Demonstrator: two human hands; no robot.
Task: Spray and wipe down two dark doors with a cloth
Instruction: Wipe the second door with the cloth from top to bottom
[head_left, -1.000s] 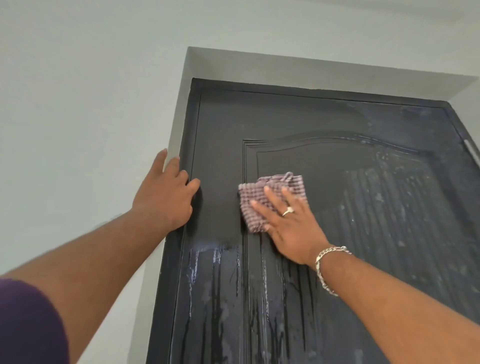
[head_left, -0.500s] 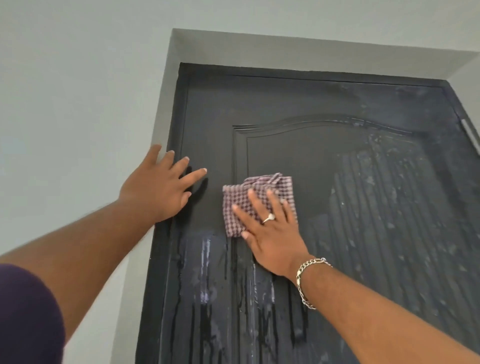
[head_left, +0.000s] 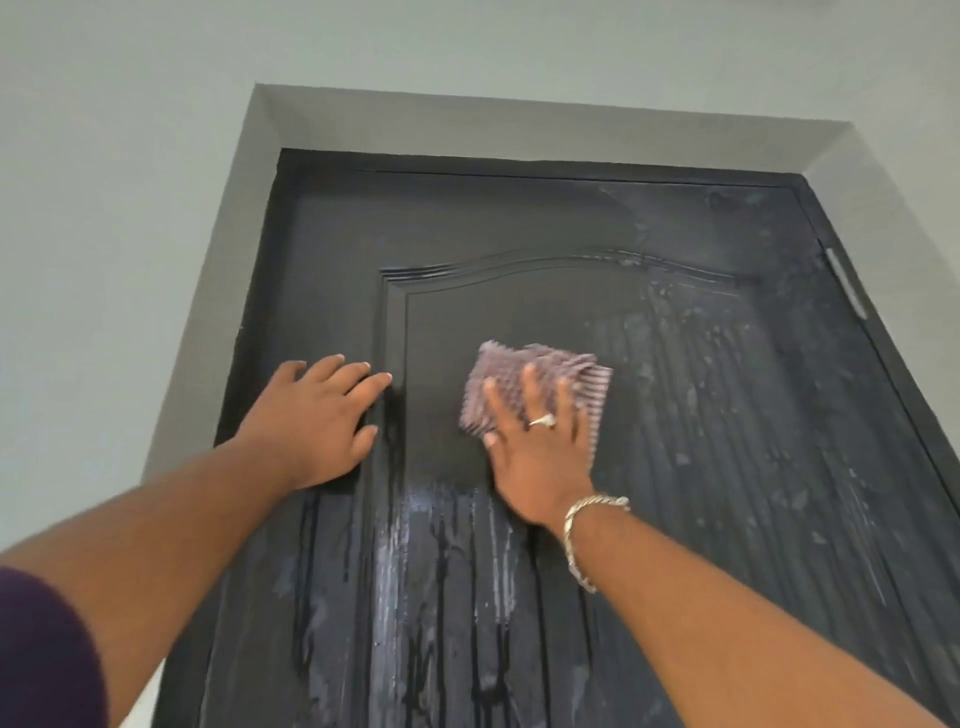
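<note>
A dark panelled door (head_left: 545, 223) fills the view, seen from below. Its lower and right parts are streaked with wet spray and foam, while the upper left looks matt. A folded checked cloth (head_left: 519, 374) lies flat on the arched centre panel. My right hand (head_left: 535, 447) presses it against the door with straight, spread fingers; it wears a ring and a bracelet. To the left, my left hand (head_left: 322, 415) rests flat on the door's left stile with its fingers straight.
A pale wall (head_left: 114, 208) surrounds the recessed doorway, with a lighter reveal (head_left: 223, 291) along the left side and top. A white strip (head_left: 847, 283) runs down the door's right edge. No spray bottle is in view.
My right hand has slid the cloth to the right across the centre panel. My left hand has shifted from the frame edge onto the door's left stile. The view has tilted further back.
</note>
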